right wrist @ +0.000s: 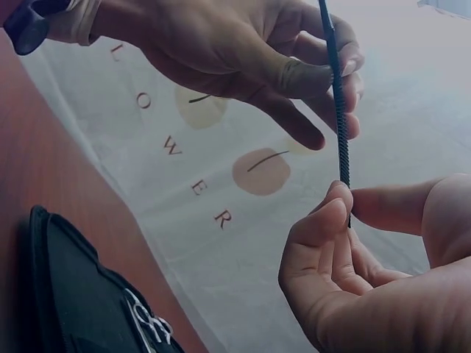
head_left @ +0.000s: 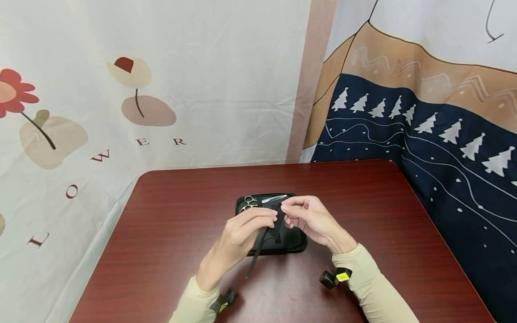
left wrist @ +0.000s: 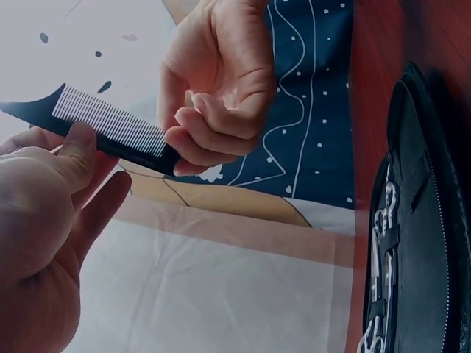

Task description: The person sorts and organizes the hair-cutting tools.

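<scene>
Head view: both hands (head_left: 242, 233) (head_left: 308, 220) pinch a comb (head_left: 257, 251) above a reddish table (head_left: 169, 224), fabric (head_left: 230, 72) behind.

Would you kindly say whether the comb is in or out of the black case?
Out: the left hand and right hand hold the comb, apart from the black case.

Place: cloth-hung space, exact kind unclear
Worktop (head_left: 169, 215): red-brown, rounded corners
Pale cloth (head_left: 234, 80): printed flowers, letters
Navy cloth (head_left: 436, 193): white trees
</scene>
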Demonstrator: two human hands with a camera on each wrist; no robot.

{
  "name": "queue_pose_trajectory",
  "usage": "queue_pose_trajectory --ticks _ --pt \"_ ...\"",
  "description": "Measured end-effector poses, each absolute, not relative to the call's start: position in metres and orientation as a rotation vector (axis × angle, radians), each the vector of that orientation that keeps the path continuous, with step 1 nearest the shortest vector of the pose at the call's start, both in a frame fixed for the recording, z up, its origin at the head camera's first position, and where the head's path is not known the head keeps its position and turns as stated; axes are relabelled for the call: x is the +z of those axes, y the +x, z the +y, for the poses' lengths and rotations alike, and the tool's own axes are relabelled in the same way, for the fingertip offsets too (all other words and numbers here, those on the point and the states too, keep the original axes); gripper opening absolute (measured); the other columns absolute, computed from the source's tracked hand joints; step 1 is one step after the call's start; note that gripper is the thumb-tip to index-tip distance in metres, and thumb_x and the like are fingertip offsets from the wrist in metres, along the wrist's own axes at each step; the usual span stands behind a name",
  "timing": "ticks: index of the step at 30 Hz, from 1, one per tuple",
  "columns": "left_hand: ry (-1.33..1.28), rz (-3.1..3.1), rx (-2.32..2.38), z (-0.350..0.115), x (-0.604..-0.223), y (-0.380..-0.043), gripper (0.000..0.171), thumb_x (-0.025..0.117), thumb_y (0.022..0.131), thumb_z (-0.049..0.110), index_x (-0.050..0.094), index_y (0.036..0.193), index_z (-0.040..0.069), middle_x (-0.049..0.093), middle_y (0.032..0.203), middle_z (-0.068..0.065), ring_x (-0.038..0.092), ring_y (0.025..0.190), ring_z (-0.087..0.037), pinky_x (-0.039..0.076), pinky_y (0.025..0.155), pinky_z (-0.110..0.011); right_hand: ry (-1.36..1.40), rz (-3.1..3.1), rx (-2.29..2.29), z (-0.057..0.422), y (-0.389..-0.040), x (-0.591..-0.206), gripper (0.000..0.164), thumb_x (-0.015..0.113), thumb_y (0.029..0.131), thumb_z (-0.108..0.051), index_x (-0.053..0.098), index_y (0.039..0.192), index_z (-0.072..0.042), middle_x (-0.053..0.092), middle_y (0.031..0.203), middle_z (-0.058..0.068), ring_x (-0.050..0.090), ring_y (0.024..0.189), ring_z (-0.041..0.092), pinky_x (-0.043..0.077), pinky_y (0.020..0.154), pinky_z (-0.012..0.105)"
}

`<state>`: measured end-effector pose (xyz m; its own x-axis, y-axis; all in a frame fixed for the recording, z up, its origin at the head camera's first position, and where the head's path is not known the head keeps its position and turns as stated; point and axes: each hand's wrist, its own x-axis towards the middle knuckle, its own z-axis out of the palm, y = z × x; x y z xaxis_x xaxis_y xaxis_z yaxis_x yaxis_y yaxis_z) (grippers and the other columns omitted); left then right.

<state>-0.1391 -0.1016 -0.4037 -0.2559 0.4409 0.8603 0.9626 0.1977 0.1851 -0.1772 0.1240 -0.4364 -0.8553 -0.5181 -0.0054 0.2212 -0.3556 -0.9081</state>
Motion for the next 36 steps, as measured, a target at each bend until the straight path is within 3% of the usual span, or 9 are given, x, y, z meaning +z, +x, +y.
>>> queue_pose_trajectory --ticks 10,17,27,36 --pt "-1.315 -1.813 -0.995 -0.101 -0.402 -0.139 0.019 0.053 0.105 -0.002 0.07 0.096 -0.002 0.072 0.106 -0.015 0.07 0.102 -0.028 0.057 0.094 -0.031 -0.364 1.404 -2.266 0.126 -0.176 -0.434 0.012 0.063 0.099 0.002 0.074 0.099 -0.002 0.07 0.08 0.003 0.061 0.064 0.013 0.056 0.061 0.02" --pt "-1.321 -1.802 -1.045 -0.101 -0.4 -0.14 0.008 0.066 0.095 -0.007 0.072 0.1 -0.003 0.072 0.107 -0.018 0.069 0.103 -0.03 0.057 0.094 -0.033 -0.41 1.343 -2.312 0.128 -0.177 -0.433 0.014 0.059 0.1 0.005 0.072 0.102 -0.001 0.07 0.078 0.003 0.062 0.066 0.014 0.055 0.061 0.021" --pt "-1.157 -1.891 -1.171 -0.115 -0.393 -0.142 0.039 0.082 0.073 -0.012 0.072 0.11 -0.007 0.071 0.109 -0.019 0.068 0.102 -0.026 0.056 0.094 -0.031 -0.455 1.331 -2.466 0.137 -0.18 -0.429 0.019 0.054 0.101 0.01 0.069 0.106 -0.001 0.071 0.082 0.005 0.062 0.071 0.016 0.054 0.065 0.023" --pt "-0.966 -2.015 -1.181 -0.137 -0.384 -0.143 0.033 0.071 0.081 -0.015 0.071 0.114 -0.009 0.071 0.109 -0.019 0.067 0.104 -0.026 0.049 0.1 -0.024 -0.488 1.57 -2.643 0.143 -0.182 -0.425 0.011 0.063 0.099 0.005 0.068 0.106 -0.001 0.069 0.086 0.007 0.062 0.075 0.018 0.057 0.07 0.021"
